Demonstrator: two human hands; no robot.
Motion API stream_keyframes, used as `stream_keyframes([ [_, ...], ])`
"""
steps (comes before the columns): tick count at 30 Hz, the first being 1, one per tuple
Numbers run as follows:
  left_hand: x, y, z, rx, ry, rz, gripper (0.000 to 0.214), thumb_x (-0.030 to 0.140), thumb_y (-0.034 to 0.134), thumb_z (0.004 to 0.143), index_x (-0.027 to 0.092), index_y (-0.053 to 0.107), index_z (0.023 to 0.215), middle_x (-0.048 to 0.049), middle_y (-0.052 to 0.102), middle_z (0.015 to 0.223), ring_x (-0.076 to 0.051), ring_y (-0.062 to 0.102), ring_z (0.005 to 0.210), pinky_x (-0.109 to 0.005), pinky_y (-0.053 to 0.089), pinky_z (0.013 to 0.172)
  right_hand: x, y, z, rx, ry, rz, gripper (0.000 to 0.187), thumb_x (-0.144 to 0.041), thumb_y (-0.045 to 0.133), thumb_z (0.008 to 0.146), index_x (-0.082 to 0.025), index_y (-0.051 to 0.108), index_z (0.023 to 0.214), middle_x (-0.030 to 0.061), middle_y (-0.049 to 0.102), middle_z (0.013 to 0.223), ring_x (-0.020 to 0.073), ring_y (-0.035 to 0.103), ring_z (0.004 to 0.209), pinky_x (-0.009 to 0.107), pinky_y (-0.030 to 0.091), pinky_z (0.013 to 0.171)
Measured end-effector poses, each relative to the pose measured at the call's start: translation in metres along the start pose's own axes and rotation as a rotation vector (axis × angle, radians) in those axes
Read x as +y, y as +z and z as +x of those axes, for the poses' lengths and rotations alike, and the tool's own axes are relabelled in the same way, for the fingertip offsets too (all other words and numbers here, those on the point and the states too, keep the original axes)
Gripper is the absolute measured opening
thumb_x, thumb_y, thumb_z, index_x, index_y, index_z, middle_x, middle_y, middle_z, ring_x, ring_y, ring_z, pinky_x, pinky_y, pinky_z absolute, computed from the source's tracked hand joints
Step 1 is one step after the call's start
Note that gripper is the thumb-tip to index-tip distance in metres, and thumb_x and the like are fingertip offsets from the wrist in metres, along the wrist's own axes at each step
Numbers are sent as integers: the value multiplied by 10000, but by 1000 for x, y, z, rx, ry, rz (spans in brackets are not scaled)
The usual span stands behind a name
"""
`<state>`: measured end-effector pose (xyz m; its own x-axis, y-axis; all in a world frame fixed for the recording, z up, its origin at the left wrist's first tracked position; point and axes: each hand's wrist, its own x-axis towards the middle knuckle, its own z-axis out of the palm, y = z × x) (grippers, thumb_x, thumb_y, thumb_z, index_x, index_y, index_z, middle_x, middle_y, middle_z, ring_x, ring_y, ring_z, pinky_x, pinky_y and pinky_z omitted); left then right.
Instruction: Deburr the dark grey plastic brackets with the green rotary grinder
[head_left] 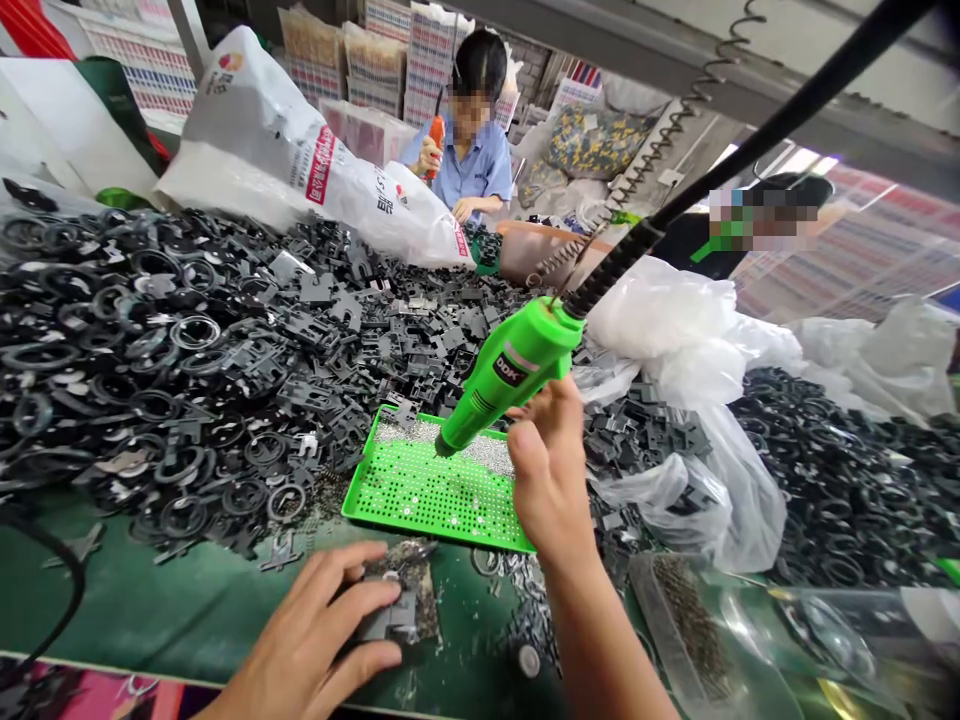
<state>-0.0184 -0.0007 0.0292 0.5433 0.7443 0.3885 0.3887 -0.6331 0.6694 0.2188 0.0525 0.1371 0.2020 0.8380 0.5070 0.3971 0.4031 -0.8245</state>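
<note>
My right hand (551,470) grips a green electric screwdriver (510,370) marked "DDK", its tip angled down to the left above a green perforated tray (442,500). The tool hangs from a coiled spring, with a black cable at its top. Small silvery screws (480,450) lie along the tray's far side, and a few sit among its holes. My left hand (322,630) rests at the bench's near edge, thumb and fingers around a small grey flat part (397,618). That part lies on a dark, worn block (424,590), partly hidden by my fingers.
Heaped dark rings and clips (225,350) cover the green bench (172,600) behind and left. A clear plastic box (682,620) of small screws stands at the right, near plastic bags (675,310). Across the bench sits a co-worker (480,165) holding an orange tool.
</note>
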Motion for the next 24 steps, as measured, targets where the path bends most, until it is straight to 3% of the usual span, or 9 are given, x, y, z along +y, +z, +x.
stream_keyframes([
  [2,-3,1,2,-97,78,7,221,351,509,961,286,595,1154,-53,596,1180,-199,549,1042,-323,504,904,-2,9,13,-91,47,79,397,-428,551,898,-290,467,1261,44,600,1142,215,573,1011,407,453,892],
  [5,-7,-5,15,-277,172,14,241,227,523,955,263,569,1189,-45,609,1168,-192,529,1074,-322,492,944,-4,14,15,-73,117,116,323,-440,628,846,-276,567,1118,18,636,1004,200,590,898,386,471,829],
  [9,-4,-18,41,-520,254,87,418,73,665,818,258,563,1179,-19,612,1158,-199,537,1068,-307,515,907,-6,5,2,-44,169,125,393,-475,685,773,-256,641,1096,37,643,1030,211,594,912,387,473,834],
  [13,1,-21,55,-640,305,162,362,72,720,758,259,599,1043,-6,616,1061,-216,581,953,-333,550,800,-2,-9,-11,-32,204,258,336,-473,649,812,-284,652,1090,9,652,922,166,604,788,327,486,721],
  [15,-1,-16,49,-609,286,167,361,87,727,756,255,596,1048,-20,605,1053,-215,591,918,-333,555,779,2,-12,-16,-54,230,366,334,-466,635,827,-295,630,1115,12,655,943,159,614,766,314,488,681],
  [17,-6,-6,35,-486,260,158,357,127,692,802,242,583,1122,-45,597,1052,-207,595,905,-320,555,783,7,-11,-21,-23,237,451,354,-470,636,823,-284,612,1123,5,655,866,149,604,700,293,474,621],
  [21,-13,21,-1,-136,131,130,272,273,468,974,215,565,1221,-90,565,1083,-190,596,968,-273,537,840,21,4,-29,179,181,521,493,-646,615,749,-252,605,1045,-53,547,602,112,465,489,248,382,480],
  [24,-12,33,-15,-37,15,106,308,319,385,1006,234,560,1245,-89,540,1090,-171,599,998,-232,531,847,34,16,-31,258,128,515,619,-778,574,670,-243,599,981,-58,520,551,121,435,445,258,369,458],
])
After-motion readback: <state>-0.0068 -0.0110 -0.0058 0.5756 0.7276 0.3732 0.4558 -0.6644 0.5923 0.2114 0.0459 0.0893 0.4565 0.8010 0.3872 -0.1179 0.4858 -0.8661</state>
